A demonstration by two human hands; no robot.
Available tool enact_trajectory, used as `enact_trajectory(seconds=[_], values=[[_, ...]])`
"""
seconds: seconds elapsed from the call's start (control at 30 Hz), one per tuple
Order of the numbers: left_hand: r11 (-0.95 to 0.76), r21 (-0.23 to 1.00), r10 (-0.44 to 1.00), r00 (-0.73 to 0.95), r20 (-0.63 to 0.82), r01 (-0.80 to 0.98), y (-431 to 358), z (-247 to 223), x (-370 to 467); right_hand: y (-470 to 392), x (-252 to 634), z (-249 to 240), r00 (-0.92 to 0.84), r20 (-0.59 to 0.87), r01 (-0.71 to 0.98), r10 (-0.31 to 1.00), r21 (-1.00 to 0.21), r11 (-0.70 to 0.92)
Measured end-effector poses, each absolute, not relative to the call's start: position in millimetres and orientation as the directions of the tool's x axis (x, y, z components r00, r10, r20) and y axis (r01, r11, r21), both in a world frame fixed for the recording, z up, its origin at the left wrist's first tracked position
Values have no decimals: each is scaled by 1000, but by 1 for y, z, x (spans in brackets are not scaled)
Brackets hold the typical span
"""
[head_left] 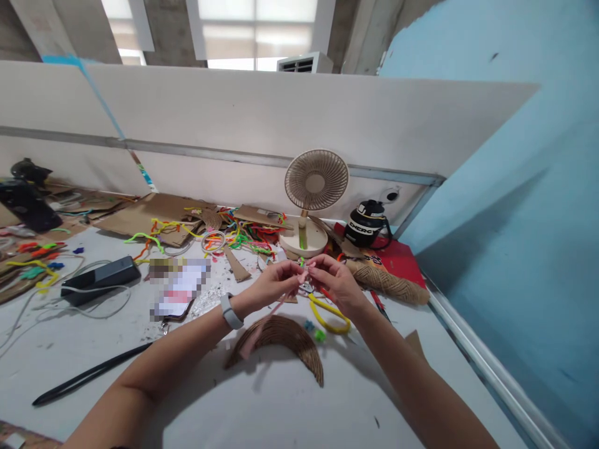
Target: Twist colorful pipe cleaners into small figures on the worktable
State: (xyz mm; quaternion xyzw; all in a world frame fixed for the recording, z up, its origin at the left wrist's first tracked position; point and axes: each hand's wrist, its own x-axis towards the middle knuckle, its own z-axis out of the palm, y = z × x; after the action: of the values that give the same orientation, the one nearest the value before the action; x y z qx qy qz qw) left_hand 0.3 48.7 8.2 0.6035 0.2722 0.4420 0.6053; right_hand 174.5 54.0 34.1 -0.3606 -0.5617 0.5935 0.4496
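My left hand [283, 279] and my right hand [339, 284] meet above the table, fingertips pinched on a pink ribbon [253, 342]. One end of it is bunched between the fingers, and its long tail hangs down below my left hand. Under the hands lies a brown crescent [285, 325] that looks wound with twine. A looped yellow pipe cleaner [337, 325] rests below my right hand. Beside the crescent are a small green piece [320, 336] and a small blue piece [309, 325].
A desk fan [317, 181] stands at the back, with a twine roll [390, 284] and a black round container [365, 224] to its right. Left are cardboard [150, 218], tangled pipe cleaners [243, 240], a phone [182, 290], a black box [100, 280] and cables.
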Motion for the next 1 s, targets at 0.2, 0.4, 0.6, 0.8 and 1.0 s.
enact_trajectory(seconds=[0.2,0.4,0.6,0.8,1.0], values=[[-433,894,868,325,377,120,48,6,0,55,175,36,-268,55,-12,962,-999,53],[-642,652,766,315,560,403,44,12,-1,52,174,36,-321,-121,-48,939,-989,-143],[-669,612,743,338,578,423,44,9,-1,52,171,30,-402,-74,-160,912,-976,-150],[-646,647,763,368,532,404,45,9,-3,53,171,30,-405,-58,-206,913,-966,-153],[-578,754,772,508,381,313,49,21,-13,60,186,37,-413,-55,123,909,-992,-4]])
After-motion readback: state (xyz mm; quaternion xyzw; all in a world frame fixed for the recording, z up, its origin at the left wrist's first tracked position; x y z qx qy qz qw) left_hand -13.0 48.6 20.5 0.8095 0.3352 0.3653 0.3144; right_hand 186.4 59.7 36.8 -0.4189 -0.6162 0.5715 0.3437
